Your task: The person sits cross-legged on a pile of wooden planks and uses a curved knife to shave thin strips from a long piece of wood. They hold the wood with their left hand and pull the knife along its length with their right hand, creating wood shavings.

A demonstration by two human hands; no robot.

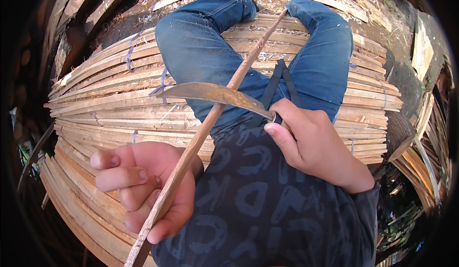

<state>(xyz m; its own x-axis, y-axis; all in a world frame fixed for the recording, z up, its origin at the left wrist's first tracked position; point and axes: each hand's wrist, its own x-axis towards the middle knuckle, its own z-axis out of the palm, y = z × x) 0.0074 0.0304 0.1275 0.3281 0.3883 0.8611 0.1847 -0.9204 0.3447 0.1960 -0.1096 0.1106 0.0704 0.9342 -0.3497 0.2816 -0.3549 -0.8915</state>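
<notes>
A long, thin wooden stick point(198, 135) runs slantwise from the lower edge up between my legs toward my right foot. Its near part lies across the palm of my left hand point(148, 183), palm up, fingers loosely curled and the thumb against the stick. My right hand point(315, 140) is closed round the handle of a curved knife point(215, 94). The blade, brown with rust-like stains, points left and crosses over the stick above my left hand. Most of the handle is hidden by my fingers.
Bundles of wooden strips point(110, 97) bound with purple ties lie beneath and around my legs point(315, 51). A black strap point(282, 78) hangs at my waist. Shavings and loose slats point(334, 1) cover the ground ahead. A log point(399, 133) lies at the right.
</notes>
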